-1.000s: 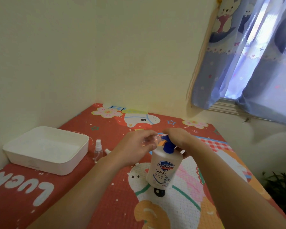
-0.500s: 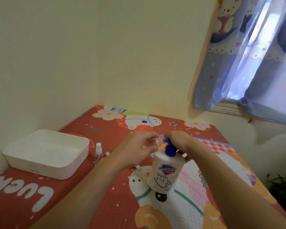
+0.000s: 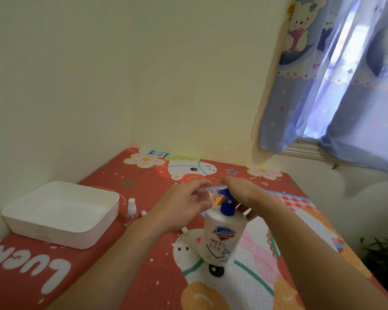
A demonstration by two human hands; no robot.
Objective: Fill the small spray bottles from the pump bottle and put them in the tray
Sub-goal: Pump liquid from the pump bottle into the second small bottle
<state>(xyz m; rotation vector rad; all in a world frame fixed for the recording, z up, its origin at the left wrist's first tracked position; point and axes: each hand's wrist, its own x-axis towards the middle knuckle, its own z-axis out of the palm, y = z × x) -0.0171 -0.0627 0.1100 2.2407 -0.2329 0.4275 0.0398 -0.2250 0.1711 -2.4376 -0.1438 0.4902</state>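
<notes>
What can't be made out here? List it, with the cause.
Head view only:
- Small clear bottle: fill level unreadable; left hand covers it, and it's blurred.
- Pump bottle pump top: right hand covers it.
- White piece beside the standing spray bottle: left forearm hides most.

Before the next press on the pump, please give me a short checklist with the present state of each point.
1. Small clear bottle held at the pump spout by the left hand: ok.
2. Right hand resting on the blue pump head: ok.
3. Pump bottle standing on the mat: ok, slightly tilted.
4. Spout exactly over the bottle mouth: cannot tell, fingers hide it.
5. Fill level in the held bottle: cannot tell.
6. White tray free to receive bottles: ok.
</notes>
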